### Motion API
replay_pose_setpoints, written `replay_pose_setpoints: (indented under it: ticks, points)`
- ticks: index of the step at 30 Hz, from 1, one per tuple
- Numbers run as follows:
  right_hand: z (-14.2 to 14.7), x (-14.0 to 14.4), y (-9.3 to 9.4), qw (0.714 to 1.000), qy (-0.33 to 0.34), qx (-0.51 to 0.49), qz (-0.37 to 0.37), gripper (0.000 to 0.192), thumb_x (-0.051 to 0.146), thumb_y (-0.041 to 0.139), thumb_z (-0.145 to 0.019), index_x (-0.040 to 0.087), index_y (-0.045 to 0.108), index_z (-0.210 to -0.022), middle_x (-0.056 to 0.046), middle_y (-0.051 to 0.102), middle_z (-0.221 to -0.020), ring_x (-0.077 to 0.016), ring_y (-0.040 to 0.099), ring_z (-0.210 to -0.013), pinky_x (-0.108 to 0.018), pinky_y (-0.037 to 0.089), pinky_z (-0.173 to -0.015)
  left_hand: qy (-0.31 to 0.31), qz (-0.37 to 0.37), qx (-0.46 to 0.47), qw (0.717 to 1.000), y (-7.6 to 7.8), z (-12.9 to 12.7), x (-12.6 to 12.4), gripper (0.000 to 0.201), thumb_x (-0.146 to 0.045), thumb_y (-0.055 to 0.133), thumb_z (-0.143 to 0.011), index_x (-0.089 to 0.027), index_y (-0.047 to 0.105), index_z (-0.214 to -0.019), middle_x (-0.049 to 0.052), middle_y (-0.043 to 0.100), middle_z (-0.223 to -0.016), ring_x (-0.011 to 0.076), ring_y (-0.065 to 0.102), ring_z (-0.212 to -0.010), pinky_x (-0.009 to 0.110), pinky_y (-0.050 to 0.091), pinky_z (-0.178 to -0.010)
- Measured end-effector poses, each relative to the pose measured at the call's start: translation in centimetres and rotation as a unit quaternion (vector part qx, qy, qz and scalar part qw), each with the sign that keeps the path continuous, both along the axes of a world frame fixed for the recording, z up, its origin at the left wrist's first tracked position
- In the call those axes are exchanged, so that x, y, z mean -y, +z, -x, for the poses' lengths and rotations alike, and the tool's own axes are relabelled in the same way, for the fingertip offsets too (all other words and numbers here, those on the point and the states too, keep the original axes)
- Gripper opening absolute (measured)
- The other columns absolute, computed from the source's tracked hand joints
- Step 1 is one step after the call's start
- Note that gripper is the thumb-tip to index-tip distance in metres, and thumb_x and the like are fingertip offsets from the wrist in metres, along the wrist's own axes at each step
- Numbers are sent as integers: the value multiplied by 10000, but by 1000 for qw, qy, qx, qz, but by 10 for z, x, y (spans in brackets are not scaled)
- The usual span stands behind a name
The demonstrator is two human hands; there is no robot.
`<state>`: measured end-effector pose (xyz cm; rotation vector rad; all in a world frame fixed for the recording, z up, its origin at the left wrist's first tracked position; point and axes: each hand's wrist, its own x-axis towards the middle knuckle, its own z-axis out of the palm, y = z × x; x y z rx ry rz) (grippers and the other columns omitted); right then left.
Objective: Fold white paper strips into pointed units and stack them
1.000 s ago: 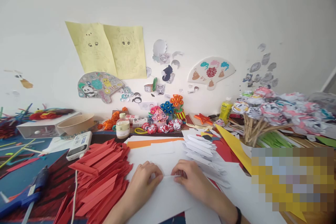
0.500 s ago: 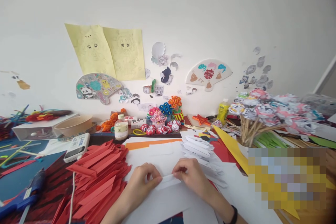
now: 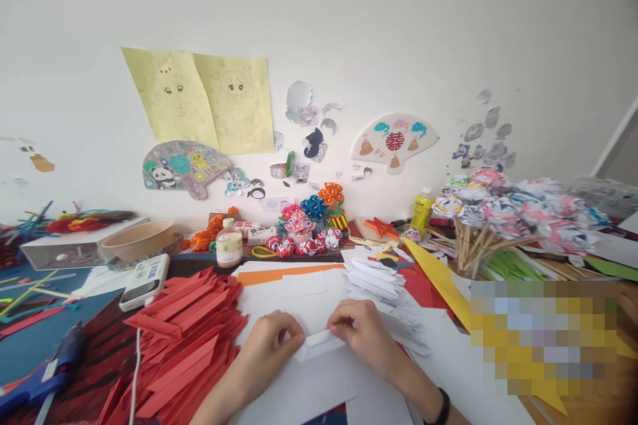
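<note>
My left hand [image 3: 272, 345] and my right hand [image 3: 366, 335] pinch the two ends of a narrow folded white paper strip [image 3: 319, 344], held just above a white sheet [image 3: 309, 385] on the table. A black band circles my right wrist. Left of my hands lies a big heap of folded red paper strips [image 3: 187, 339]. Behind my right hand sits a stack of folded white strips [image 3: 381, 282].
A blue glue gun [image 3: 42, 375] and a white device [image 3: 144, 281] lie at the left. A small bottle [image 3: 228, 243], paper flowers [image 3: 312, 226], a yellow glue bottle [image 3: 422, 210] and flowers on sticks [image 3: 498, 212] line the back. Drawings hang on the wall.
The folded white strip has come up between my fingertips and its right end has lifted a little. My hands stay in the same spot; the view has shifted slightly.
</note>
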<state>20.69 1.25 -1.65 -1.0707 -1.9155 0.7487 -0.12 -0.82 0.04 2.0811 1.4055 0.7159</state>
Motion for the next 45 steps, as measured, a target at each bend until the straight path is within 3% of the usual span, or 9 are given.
replay_pose_setpoints:
  ticks: [11,16,19,22,27,31,36,40,45]
  points:
    - [1,1,-1,1000,0,24,-15,191,46,598,-720,190,719,-689,-17,682,-691,-152,603,-654,-241,435,-623,0,-52,-63,997,0,0,1,242,-280,444,-866,-194,641,-754,20,644,-746,170,543,-726,283,380,-707]
    - [1,-1,-2,1000,9,8,-9,101,130,658,-721,193,736,-704,-24,679,-676,-154,592,-623,-248,450,-602,-15,-39,-24,999,-1,-1,-2,192,-279,491,-839,-213,665,-792,4,674,-771,156,552,-713,253,390,-674]
    - [-2,-5,-3,998,33,-31,35,117,242,639,-772,180,738,-773,-41,693,-719,-159,608,-640,-245,470,-593,-7,-30,-6,1000,-3,-1,-3,176,-246,506,-814,-202,668,-765,4,676,-744,152,556,-697,239,398,-653]
    - [-5,-13,-10,989,64,-77,110,312,409,548,-844,148,719,-867,-44,672,-685,-132,587,-538,-229,458,-506,3,-29,-9,1000,-5,1,-4,180,-230,502,-807,-192,671,-756,11,677,-729,156,560,-689,241,400,-649]
    - [-9,-21,-24,974,74,-100,188,373,477,656,-742,113,696,-810,-40,641,-587,-137,594,-490,-224,444,-461,4,-45,-17,999,-5,3,-4,184,-229,505,-811,-193,679,-764,13,681,-731,160,566,-694,249,401,-665]
    - [-8,-19,-25,980,48,-92,168,285,411,710,-690,128,684,-710,-31,638,-551,-135,581,-461,-235,448,-459,11,-49,-19,999,-3,1,-3,233,-288,475,-846,-198,682,-791,19,688,-750,162,568,-695,255,404,-668]
    - [-5,-16,-20,981,52,-107,154,246,381,691,-704,136,673,-714,-24,636,-561,-130,572,-450,-236,453,-452,6,-42,-14,999,-5,-4,-2,165,-301,545,-810,-216,685,-791,-3,694,-776,155,562,-710,247,398,-682]
    - [-8,-13,-14,980,83,-60,171,234,363,640,-760,137,695,-785,-36,659,-599,-145,601,-530,-247,474,-523,11,-31,-17,999,-10,-4,-4,156,-262,551,-794,-205,686,-739,-9,668,-706,146,550,-673,238,377,-638]
    - [-7,-8,-9,994,54,47,79,109,270,690,-717,175,711,-767,-23,678,-713,-156,594,-661,-237,438,-583,9,-26,-30,999,-16,-7,-6,146,-246,551,-787,-206,683,-741,-5,656,-702,151,541,-668,249,363,-630]
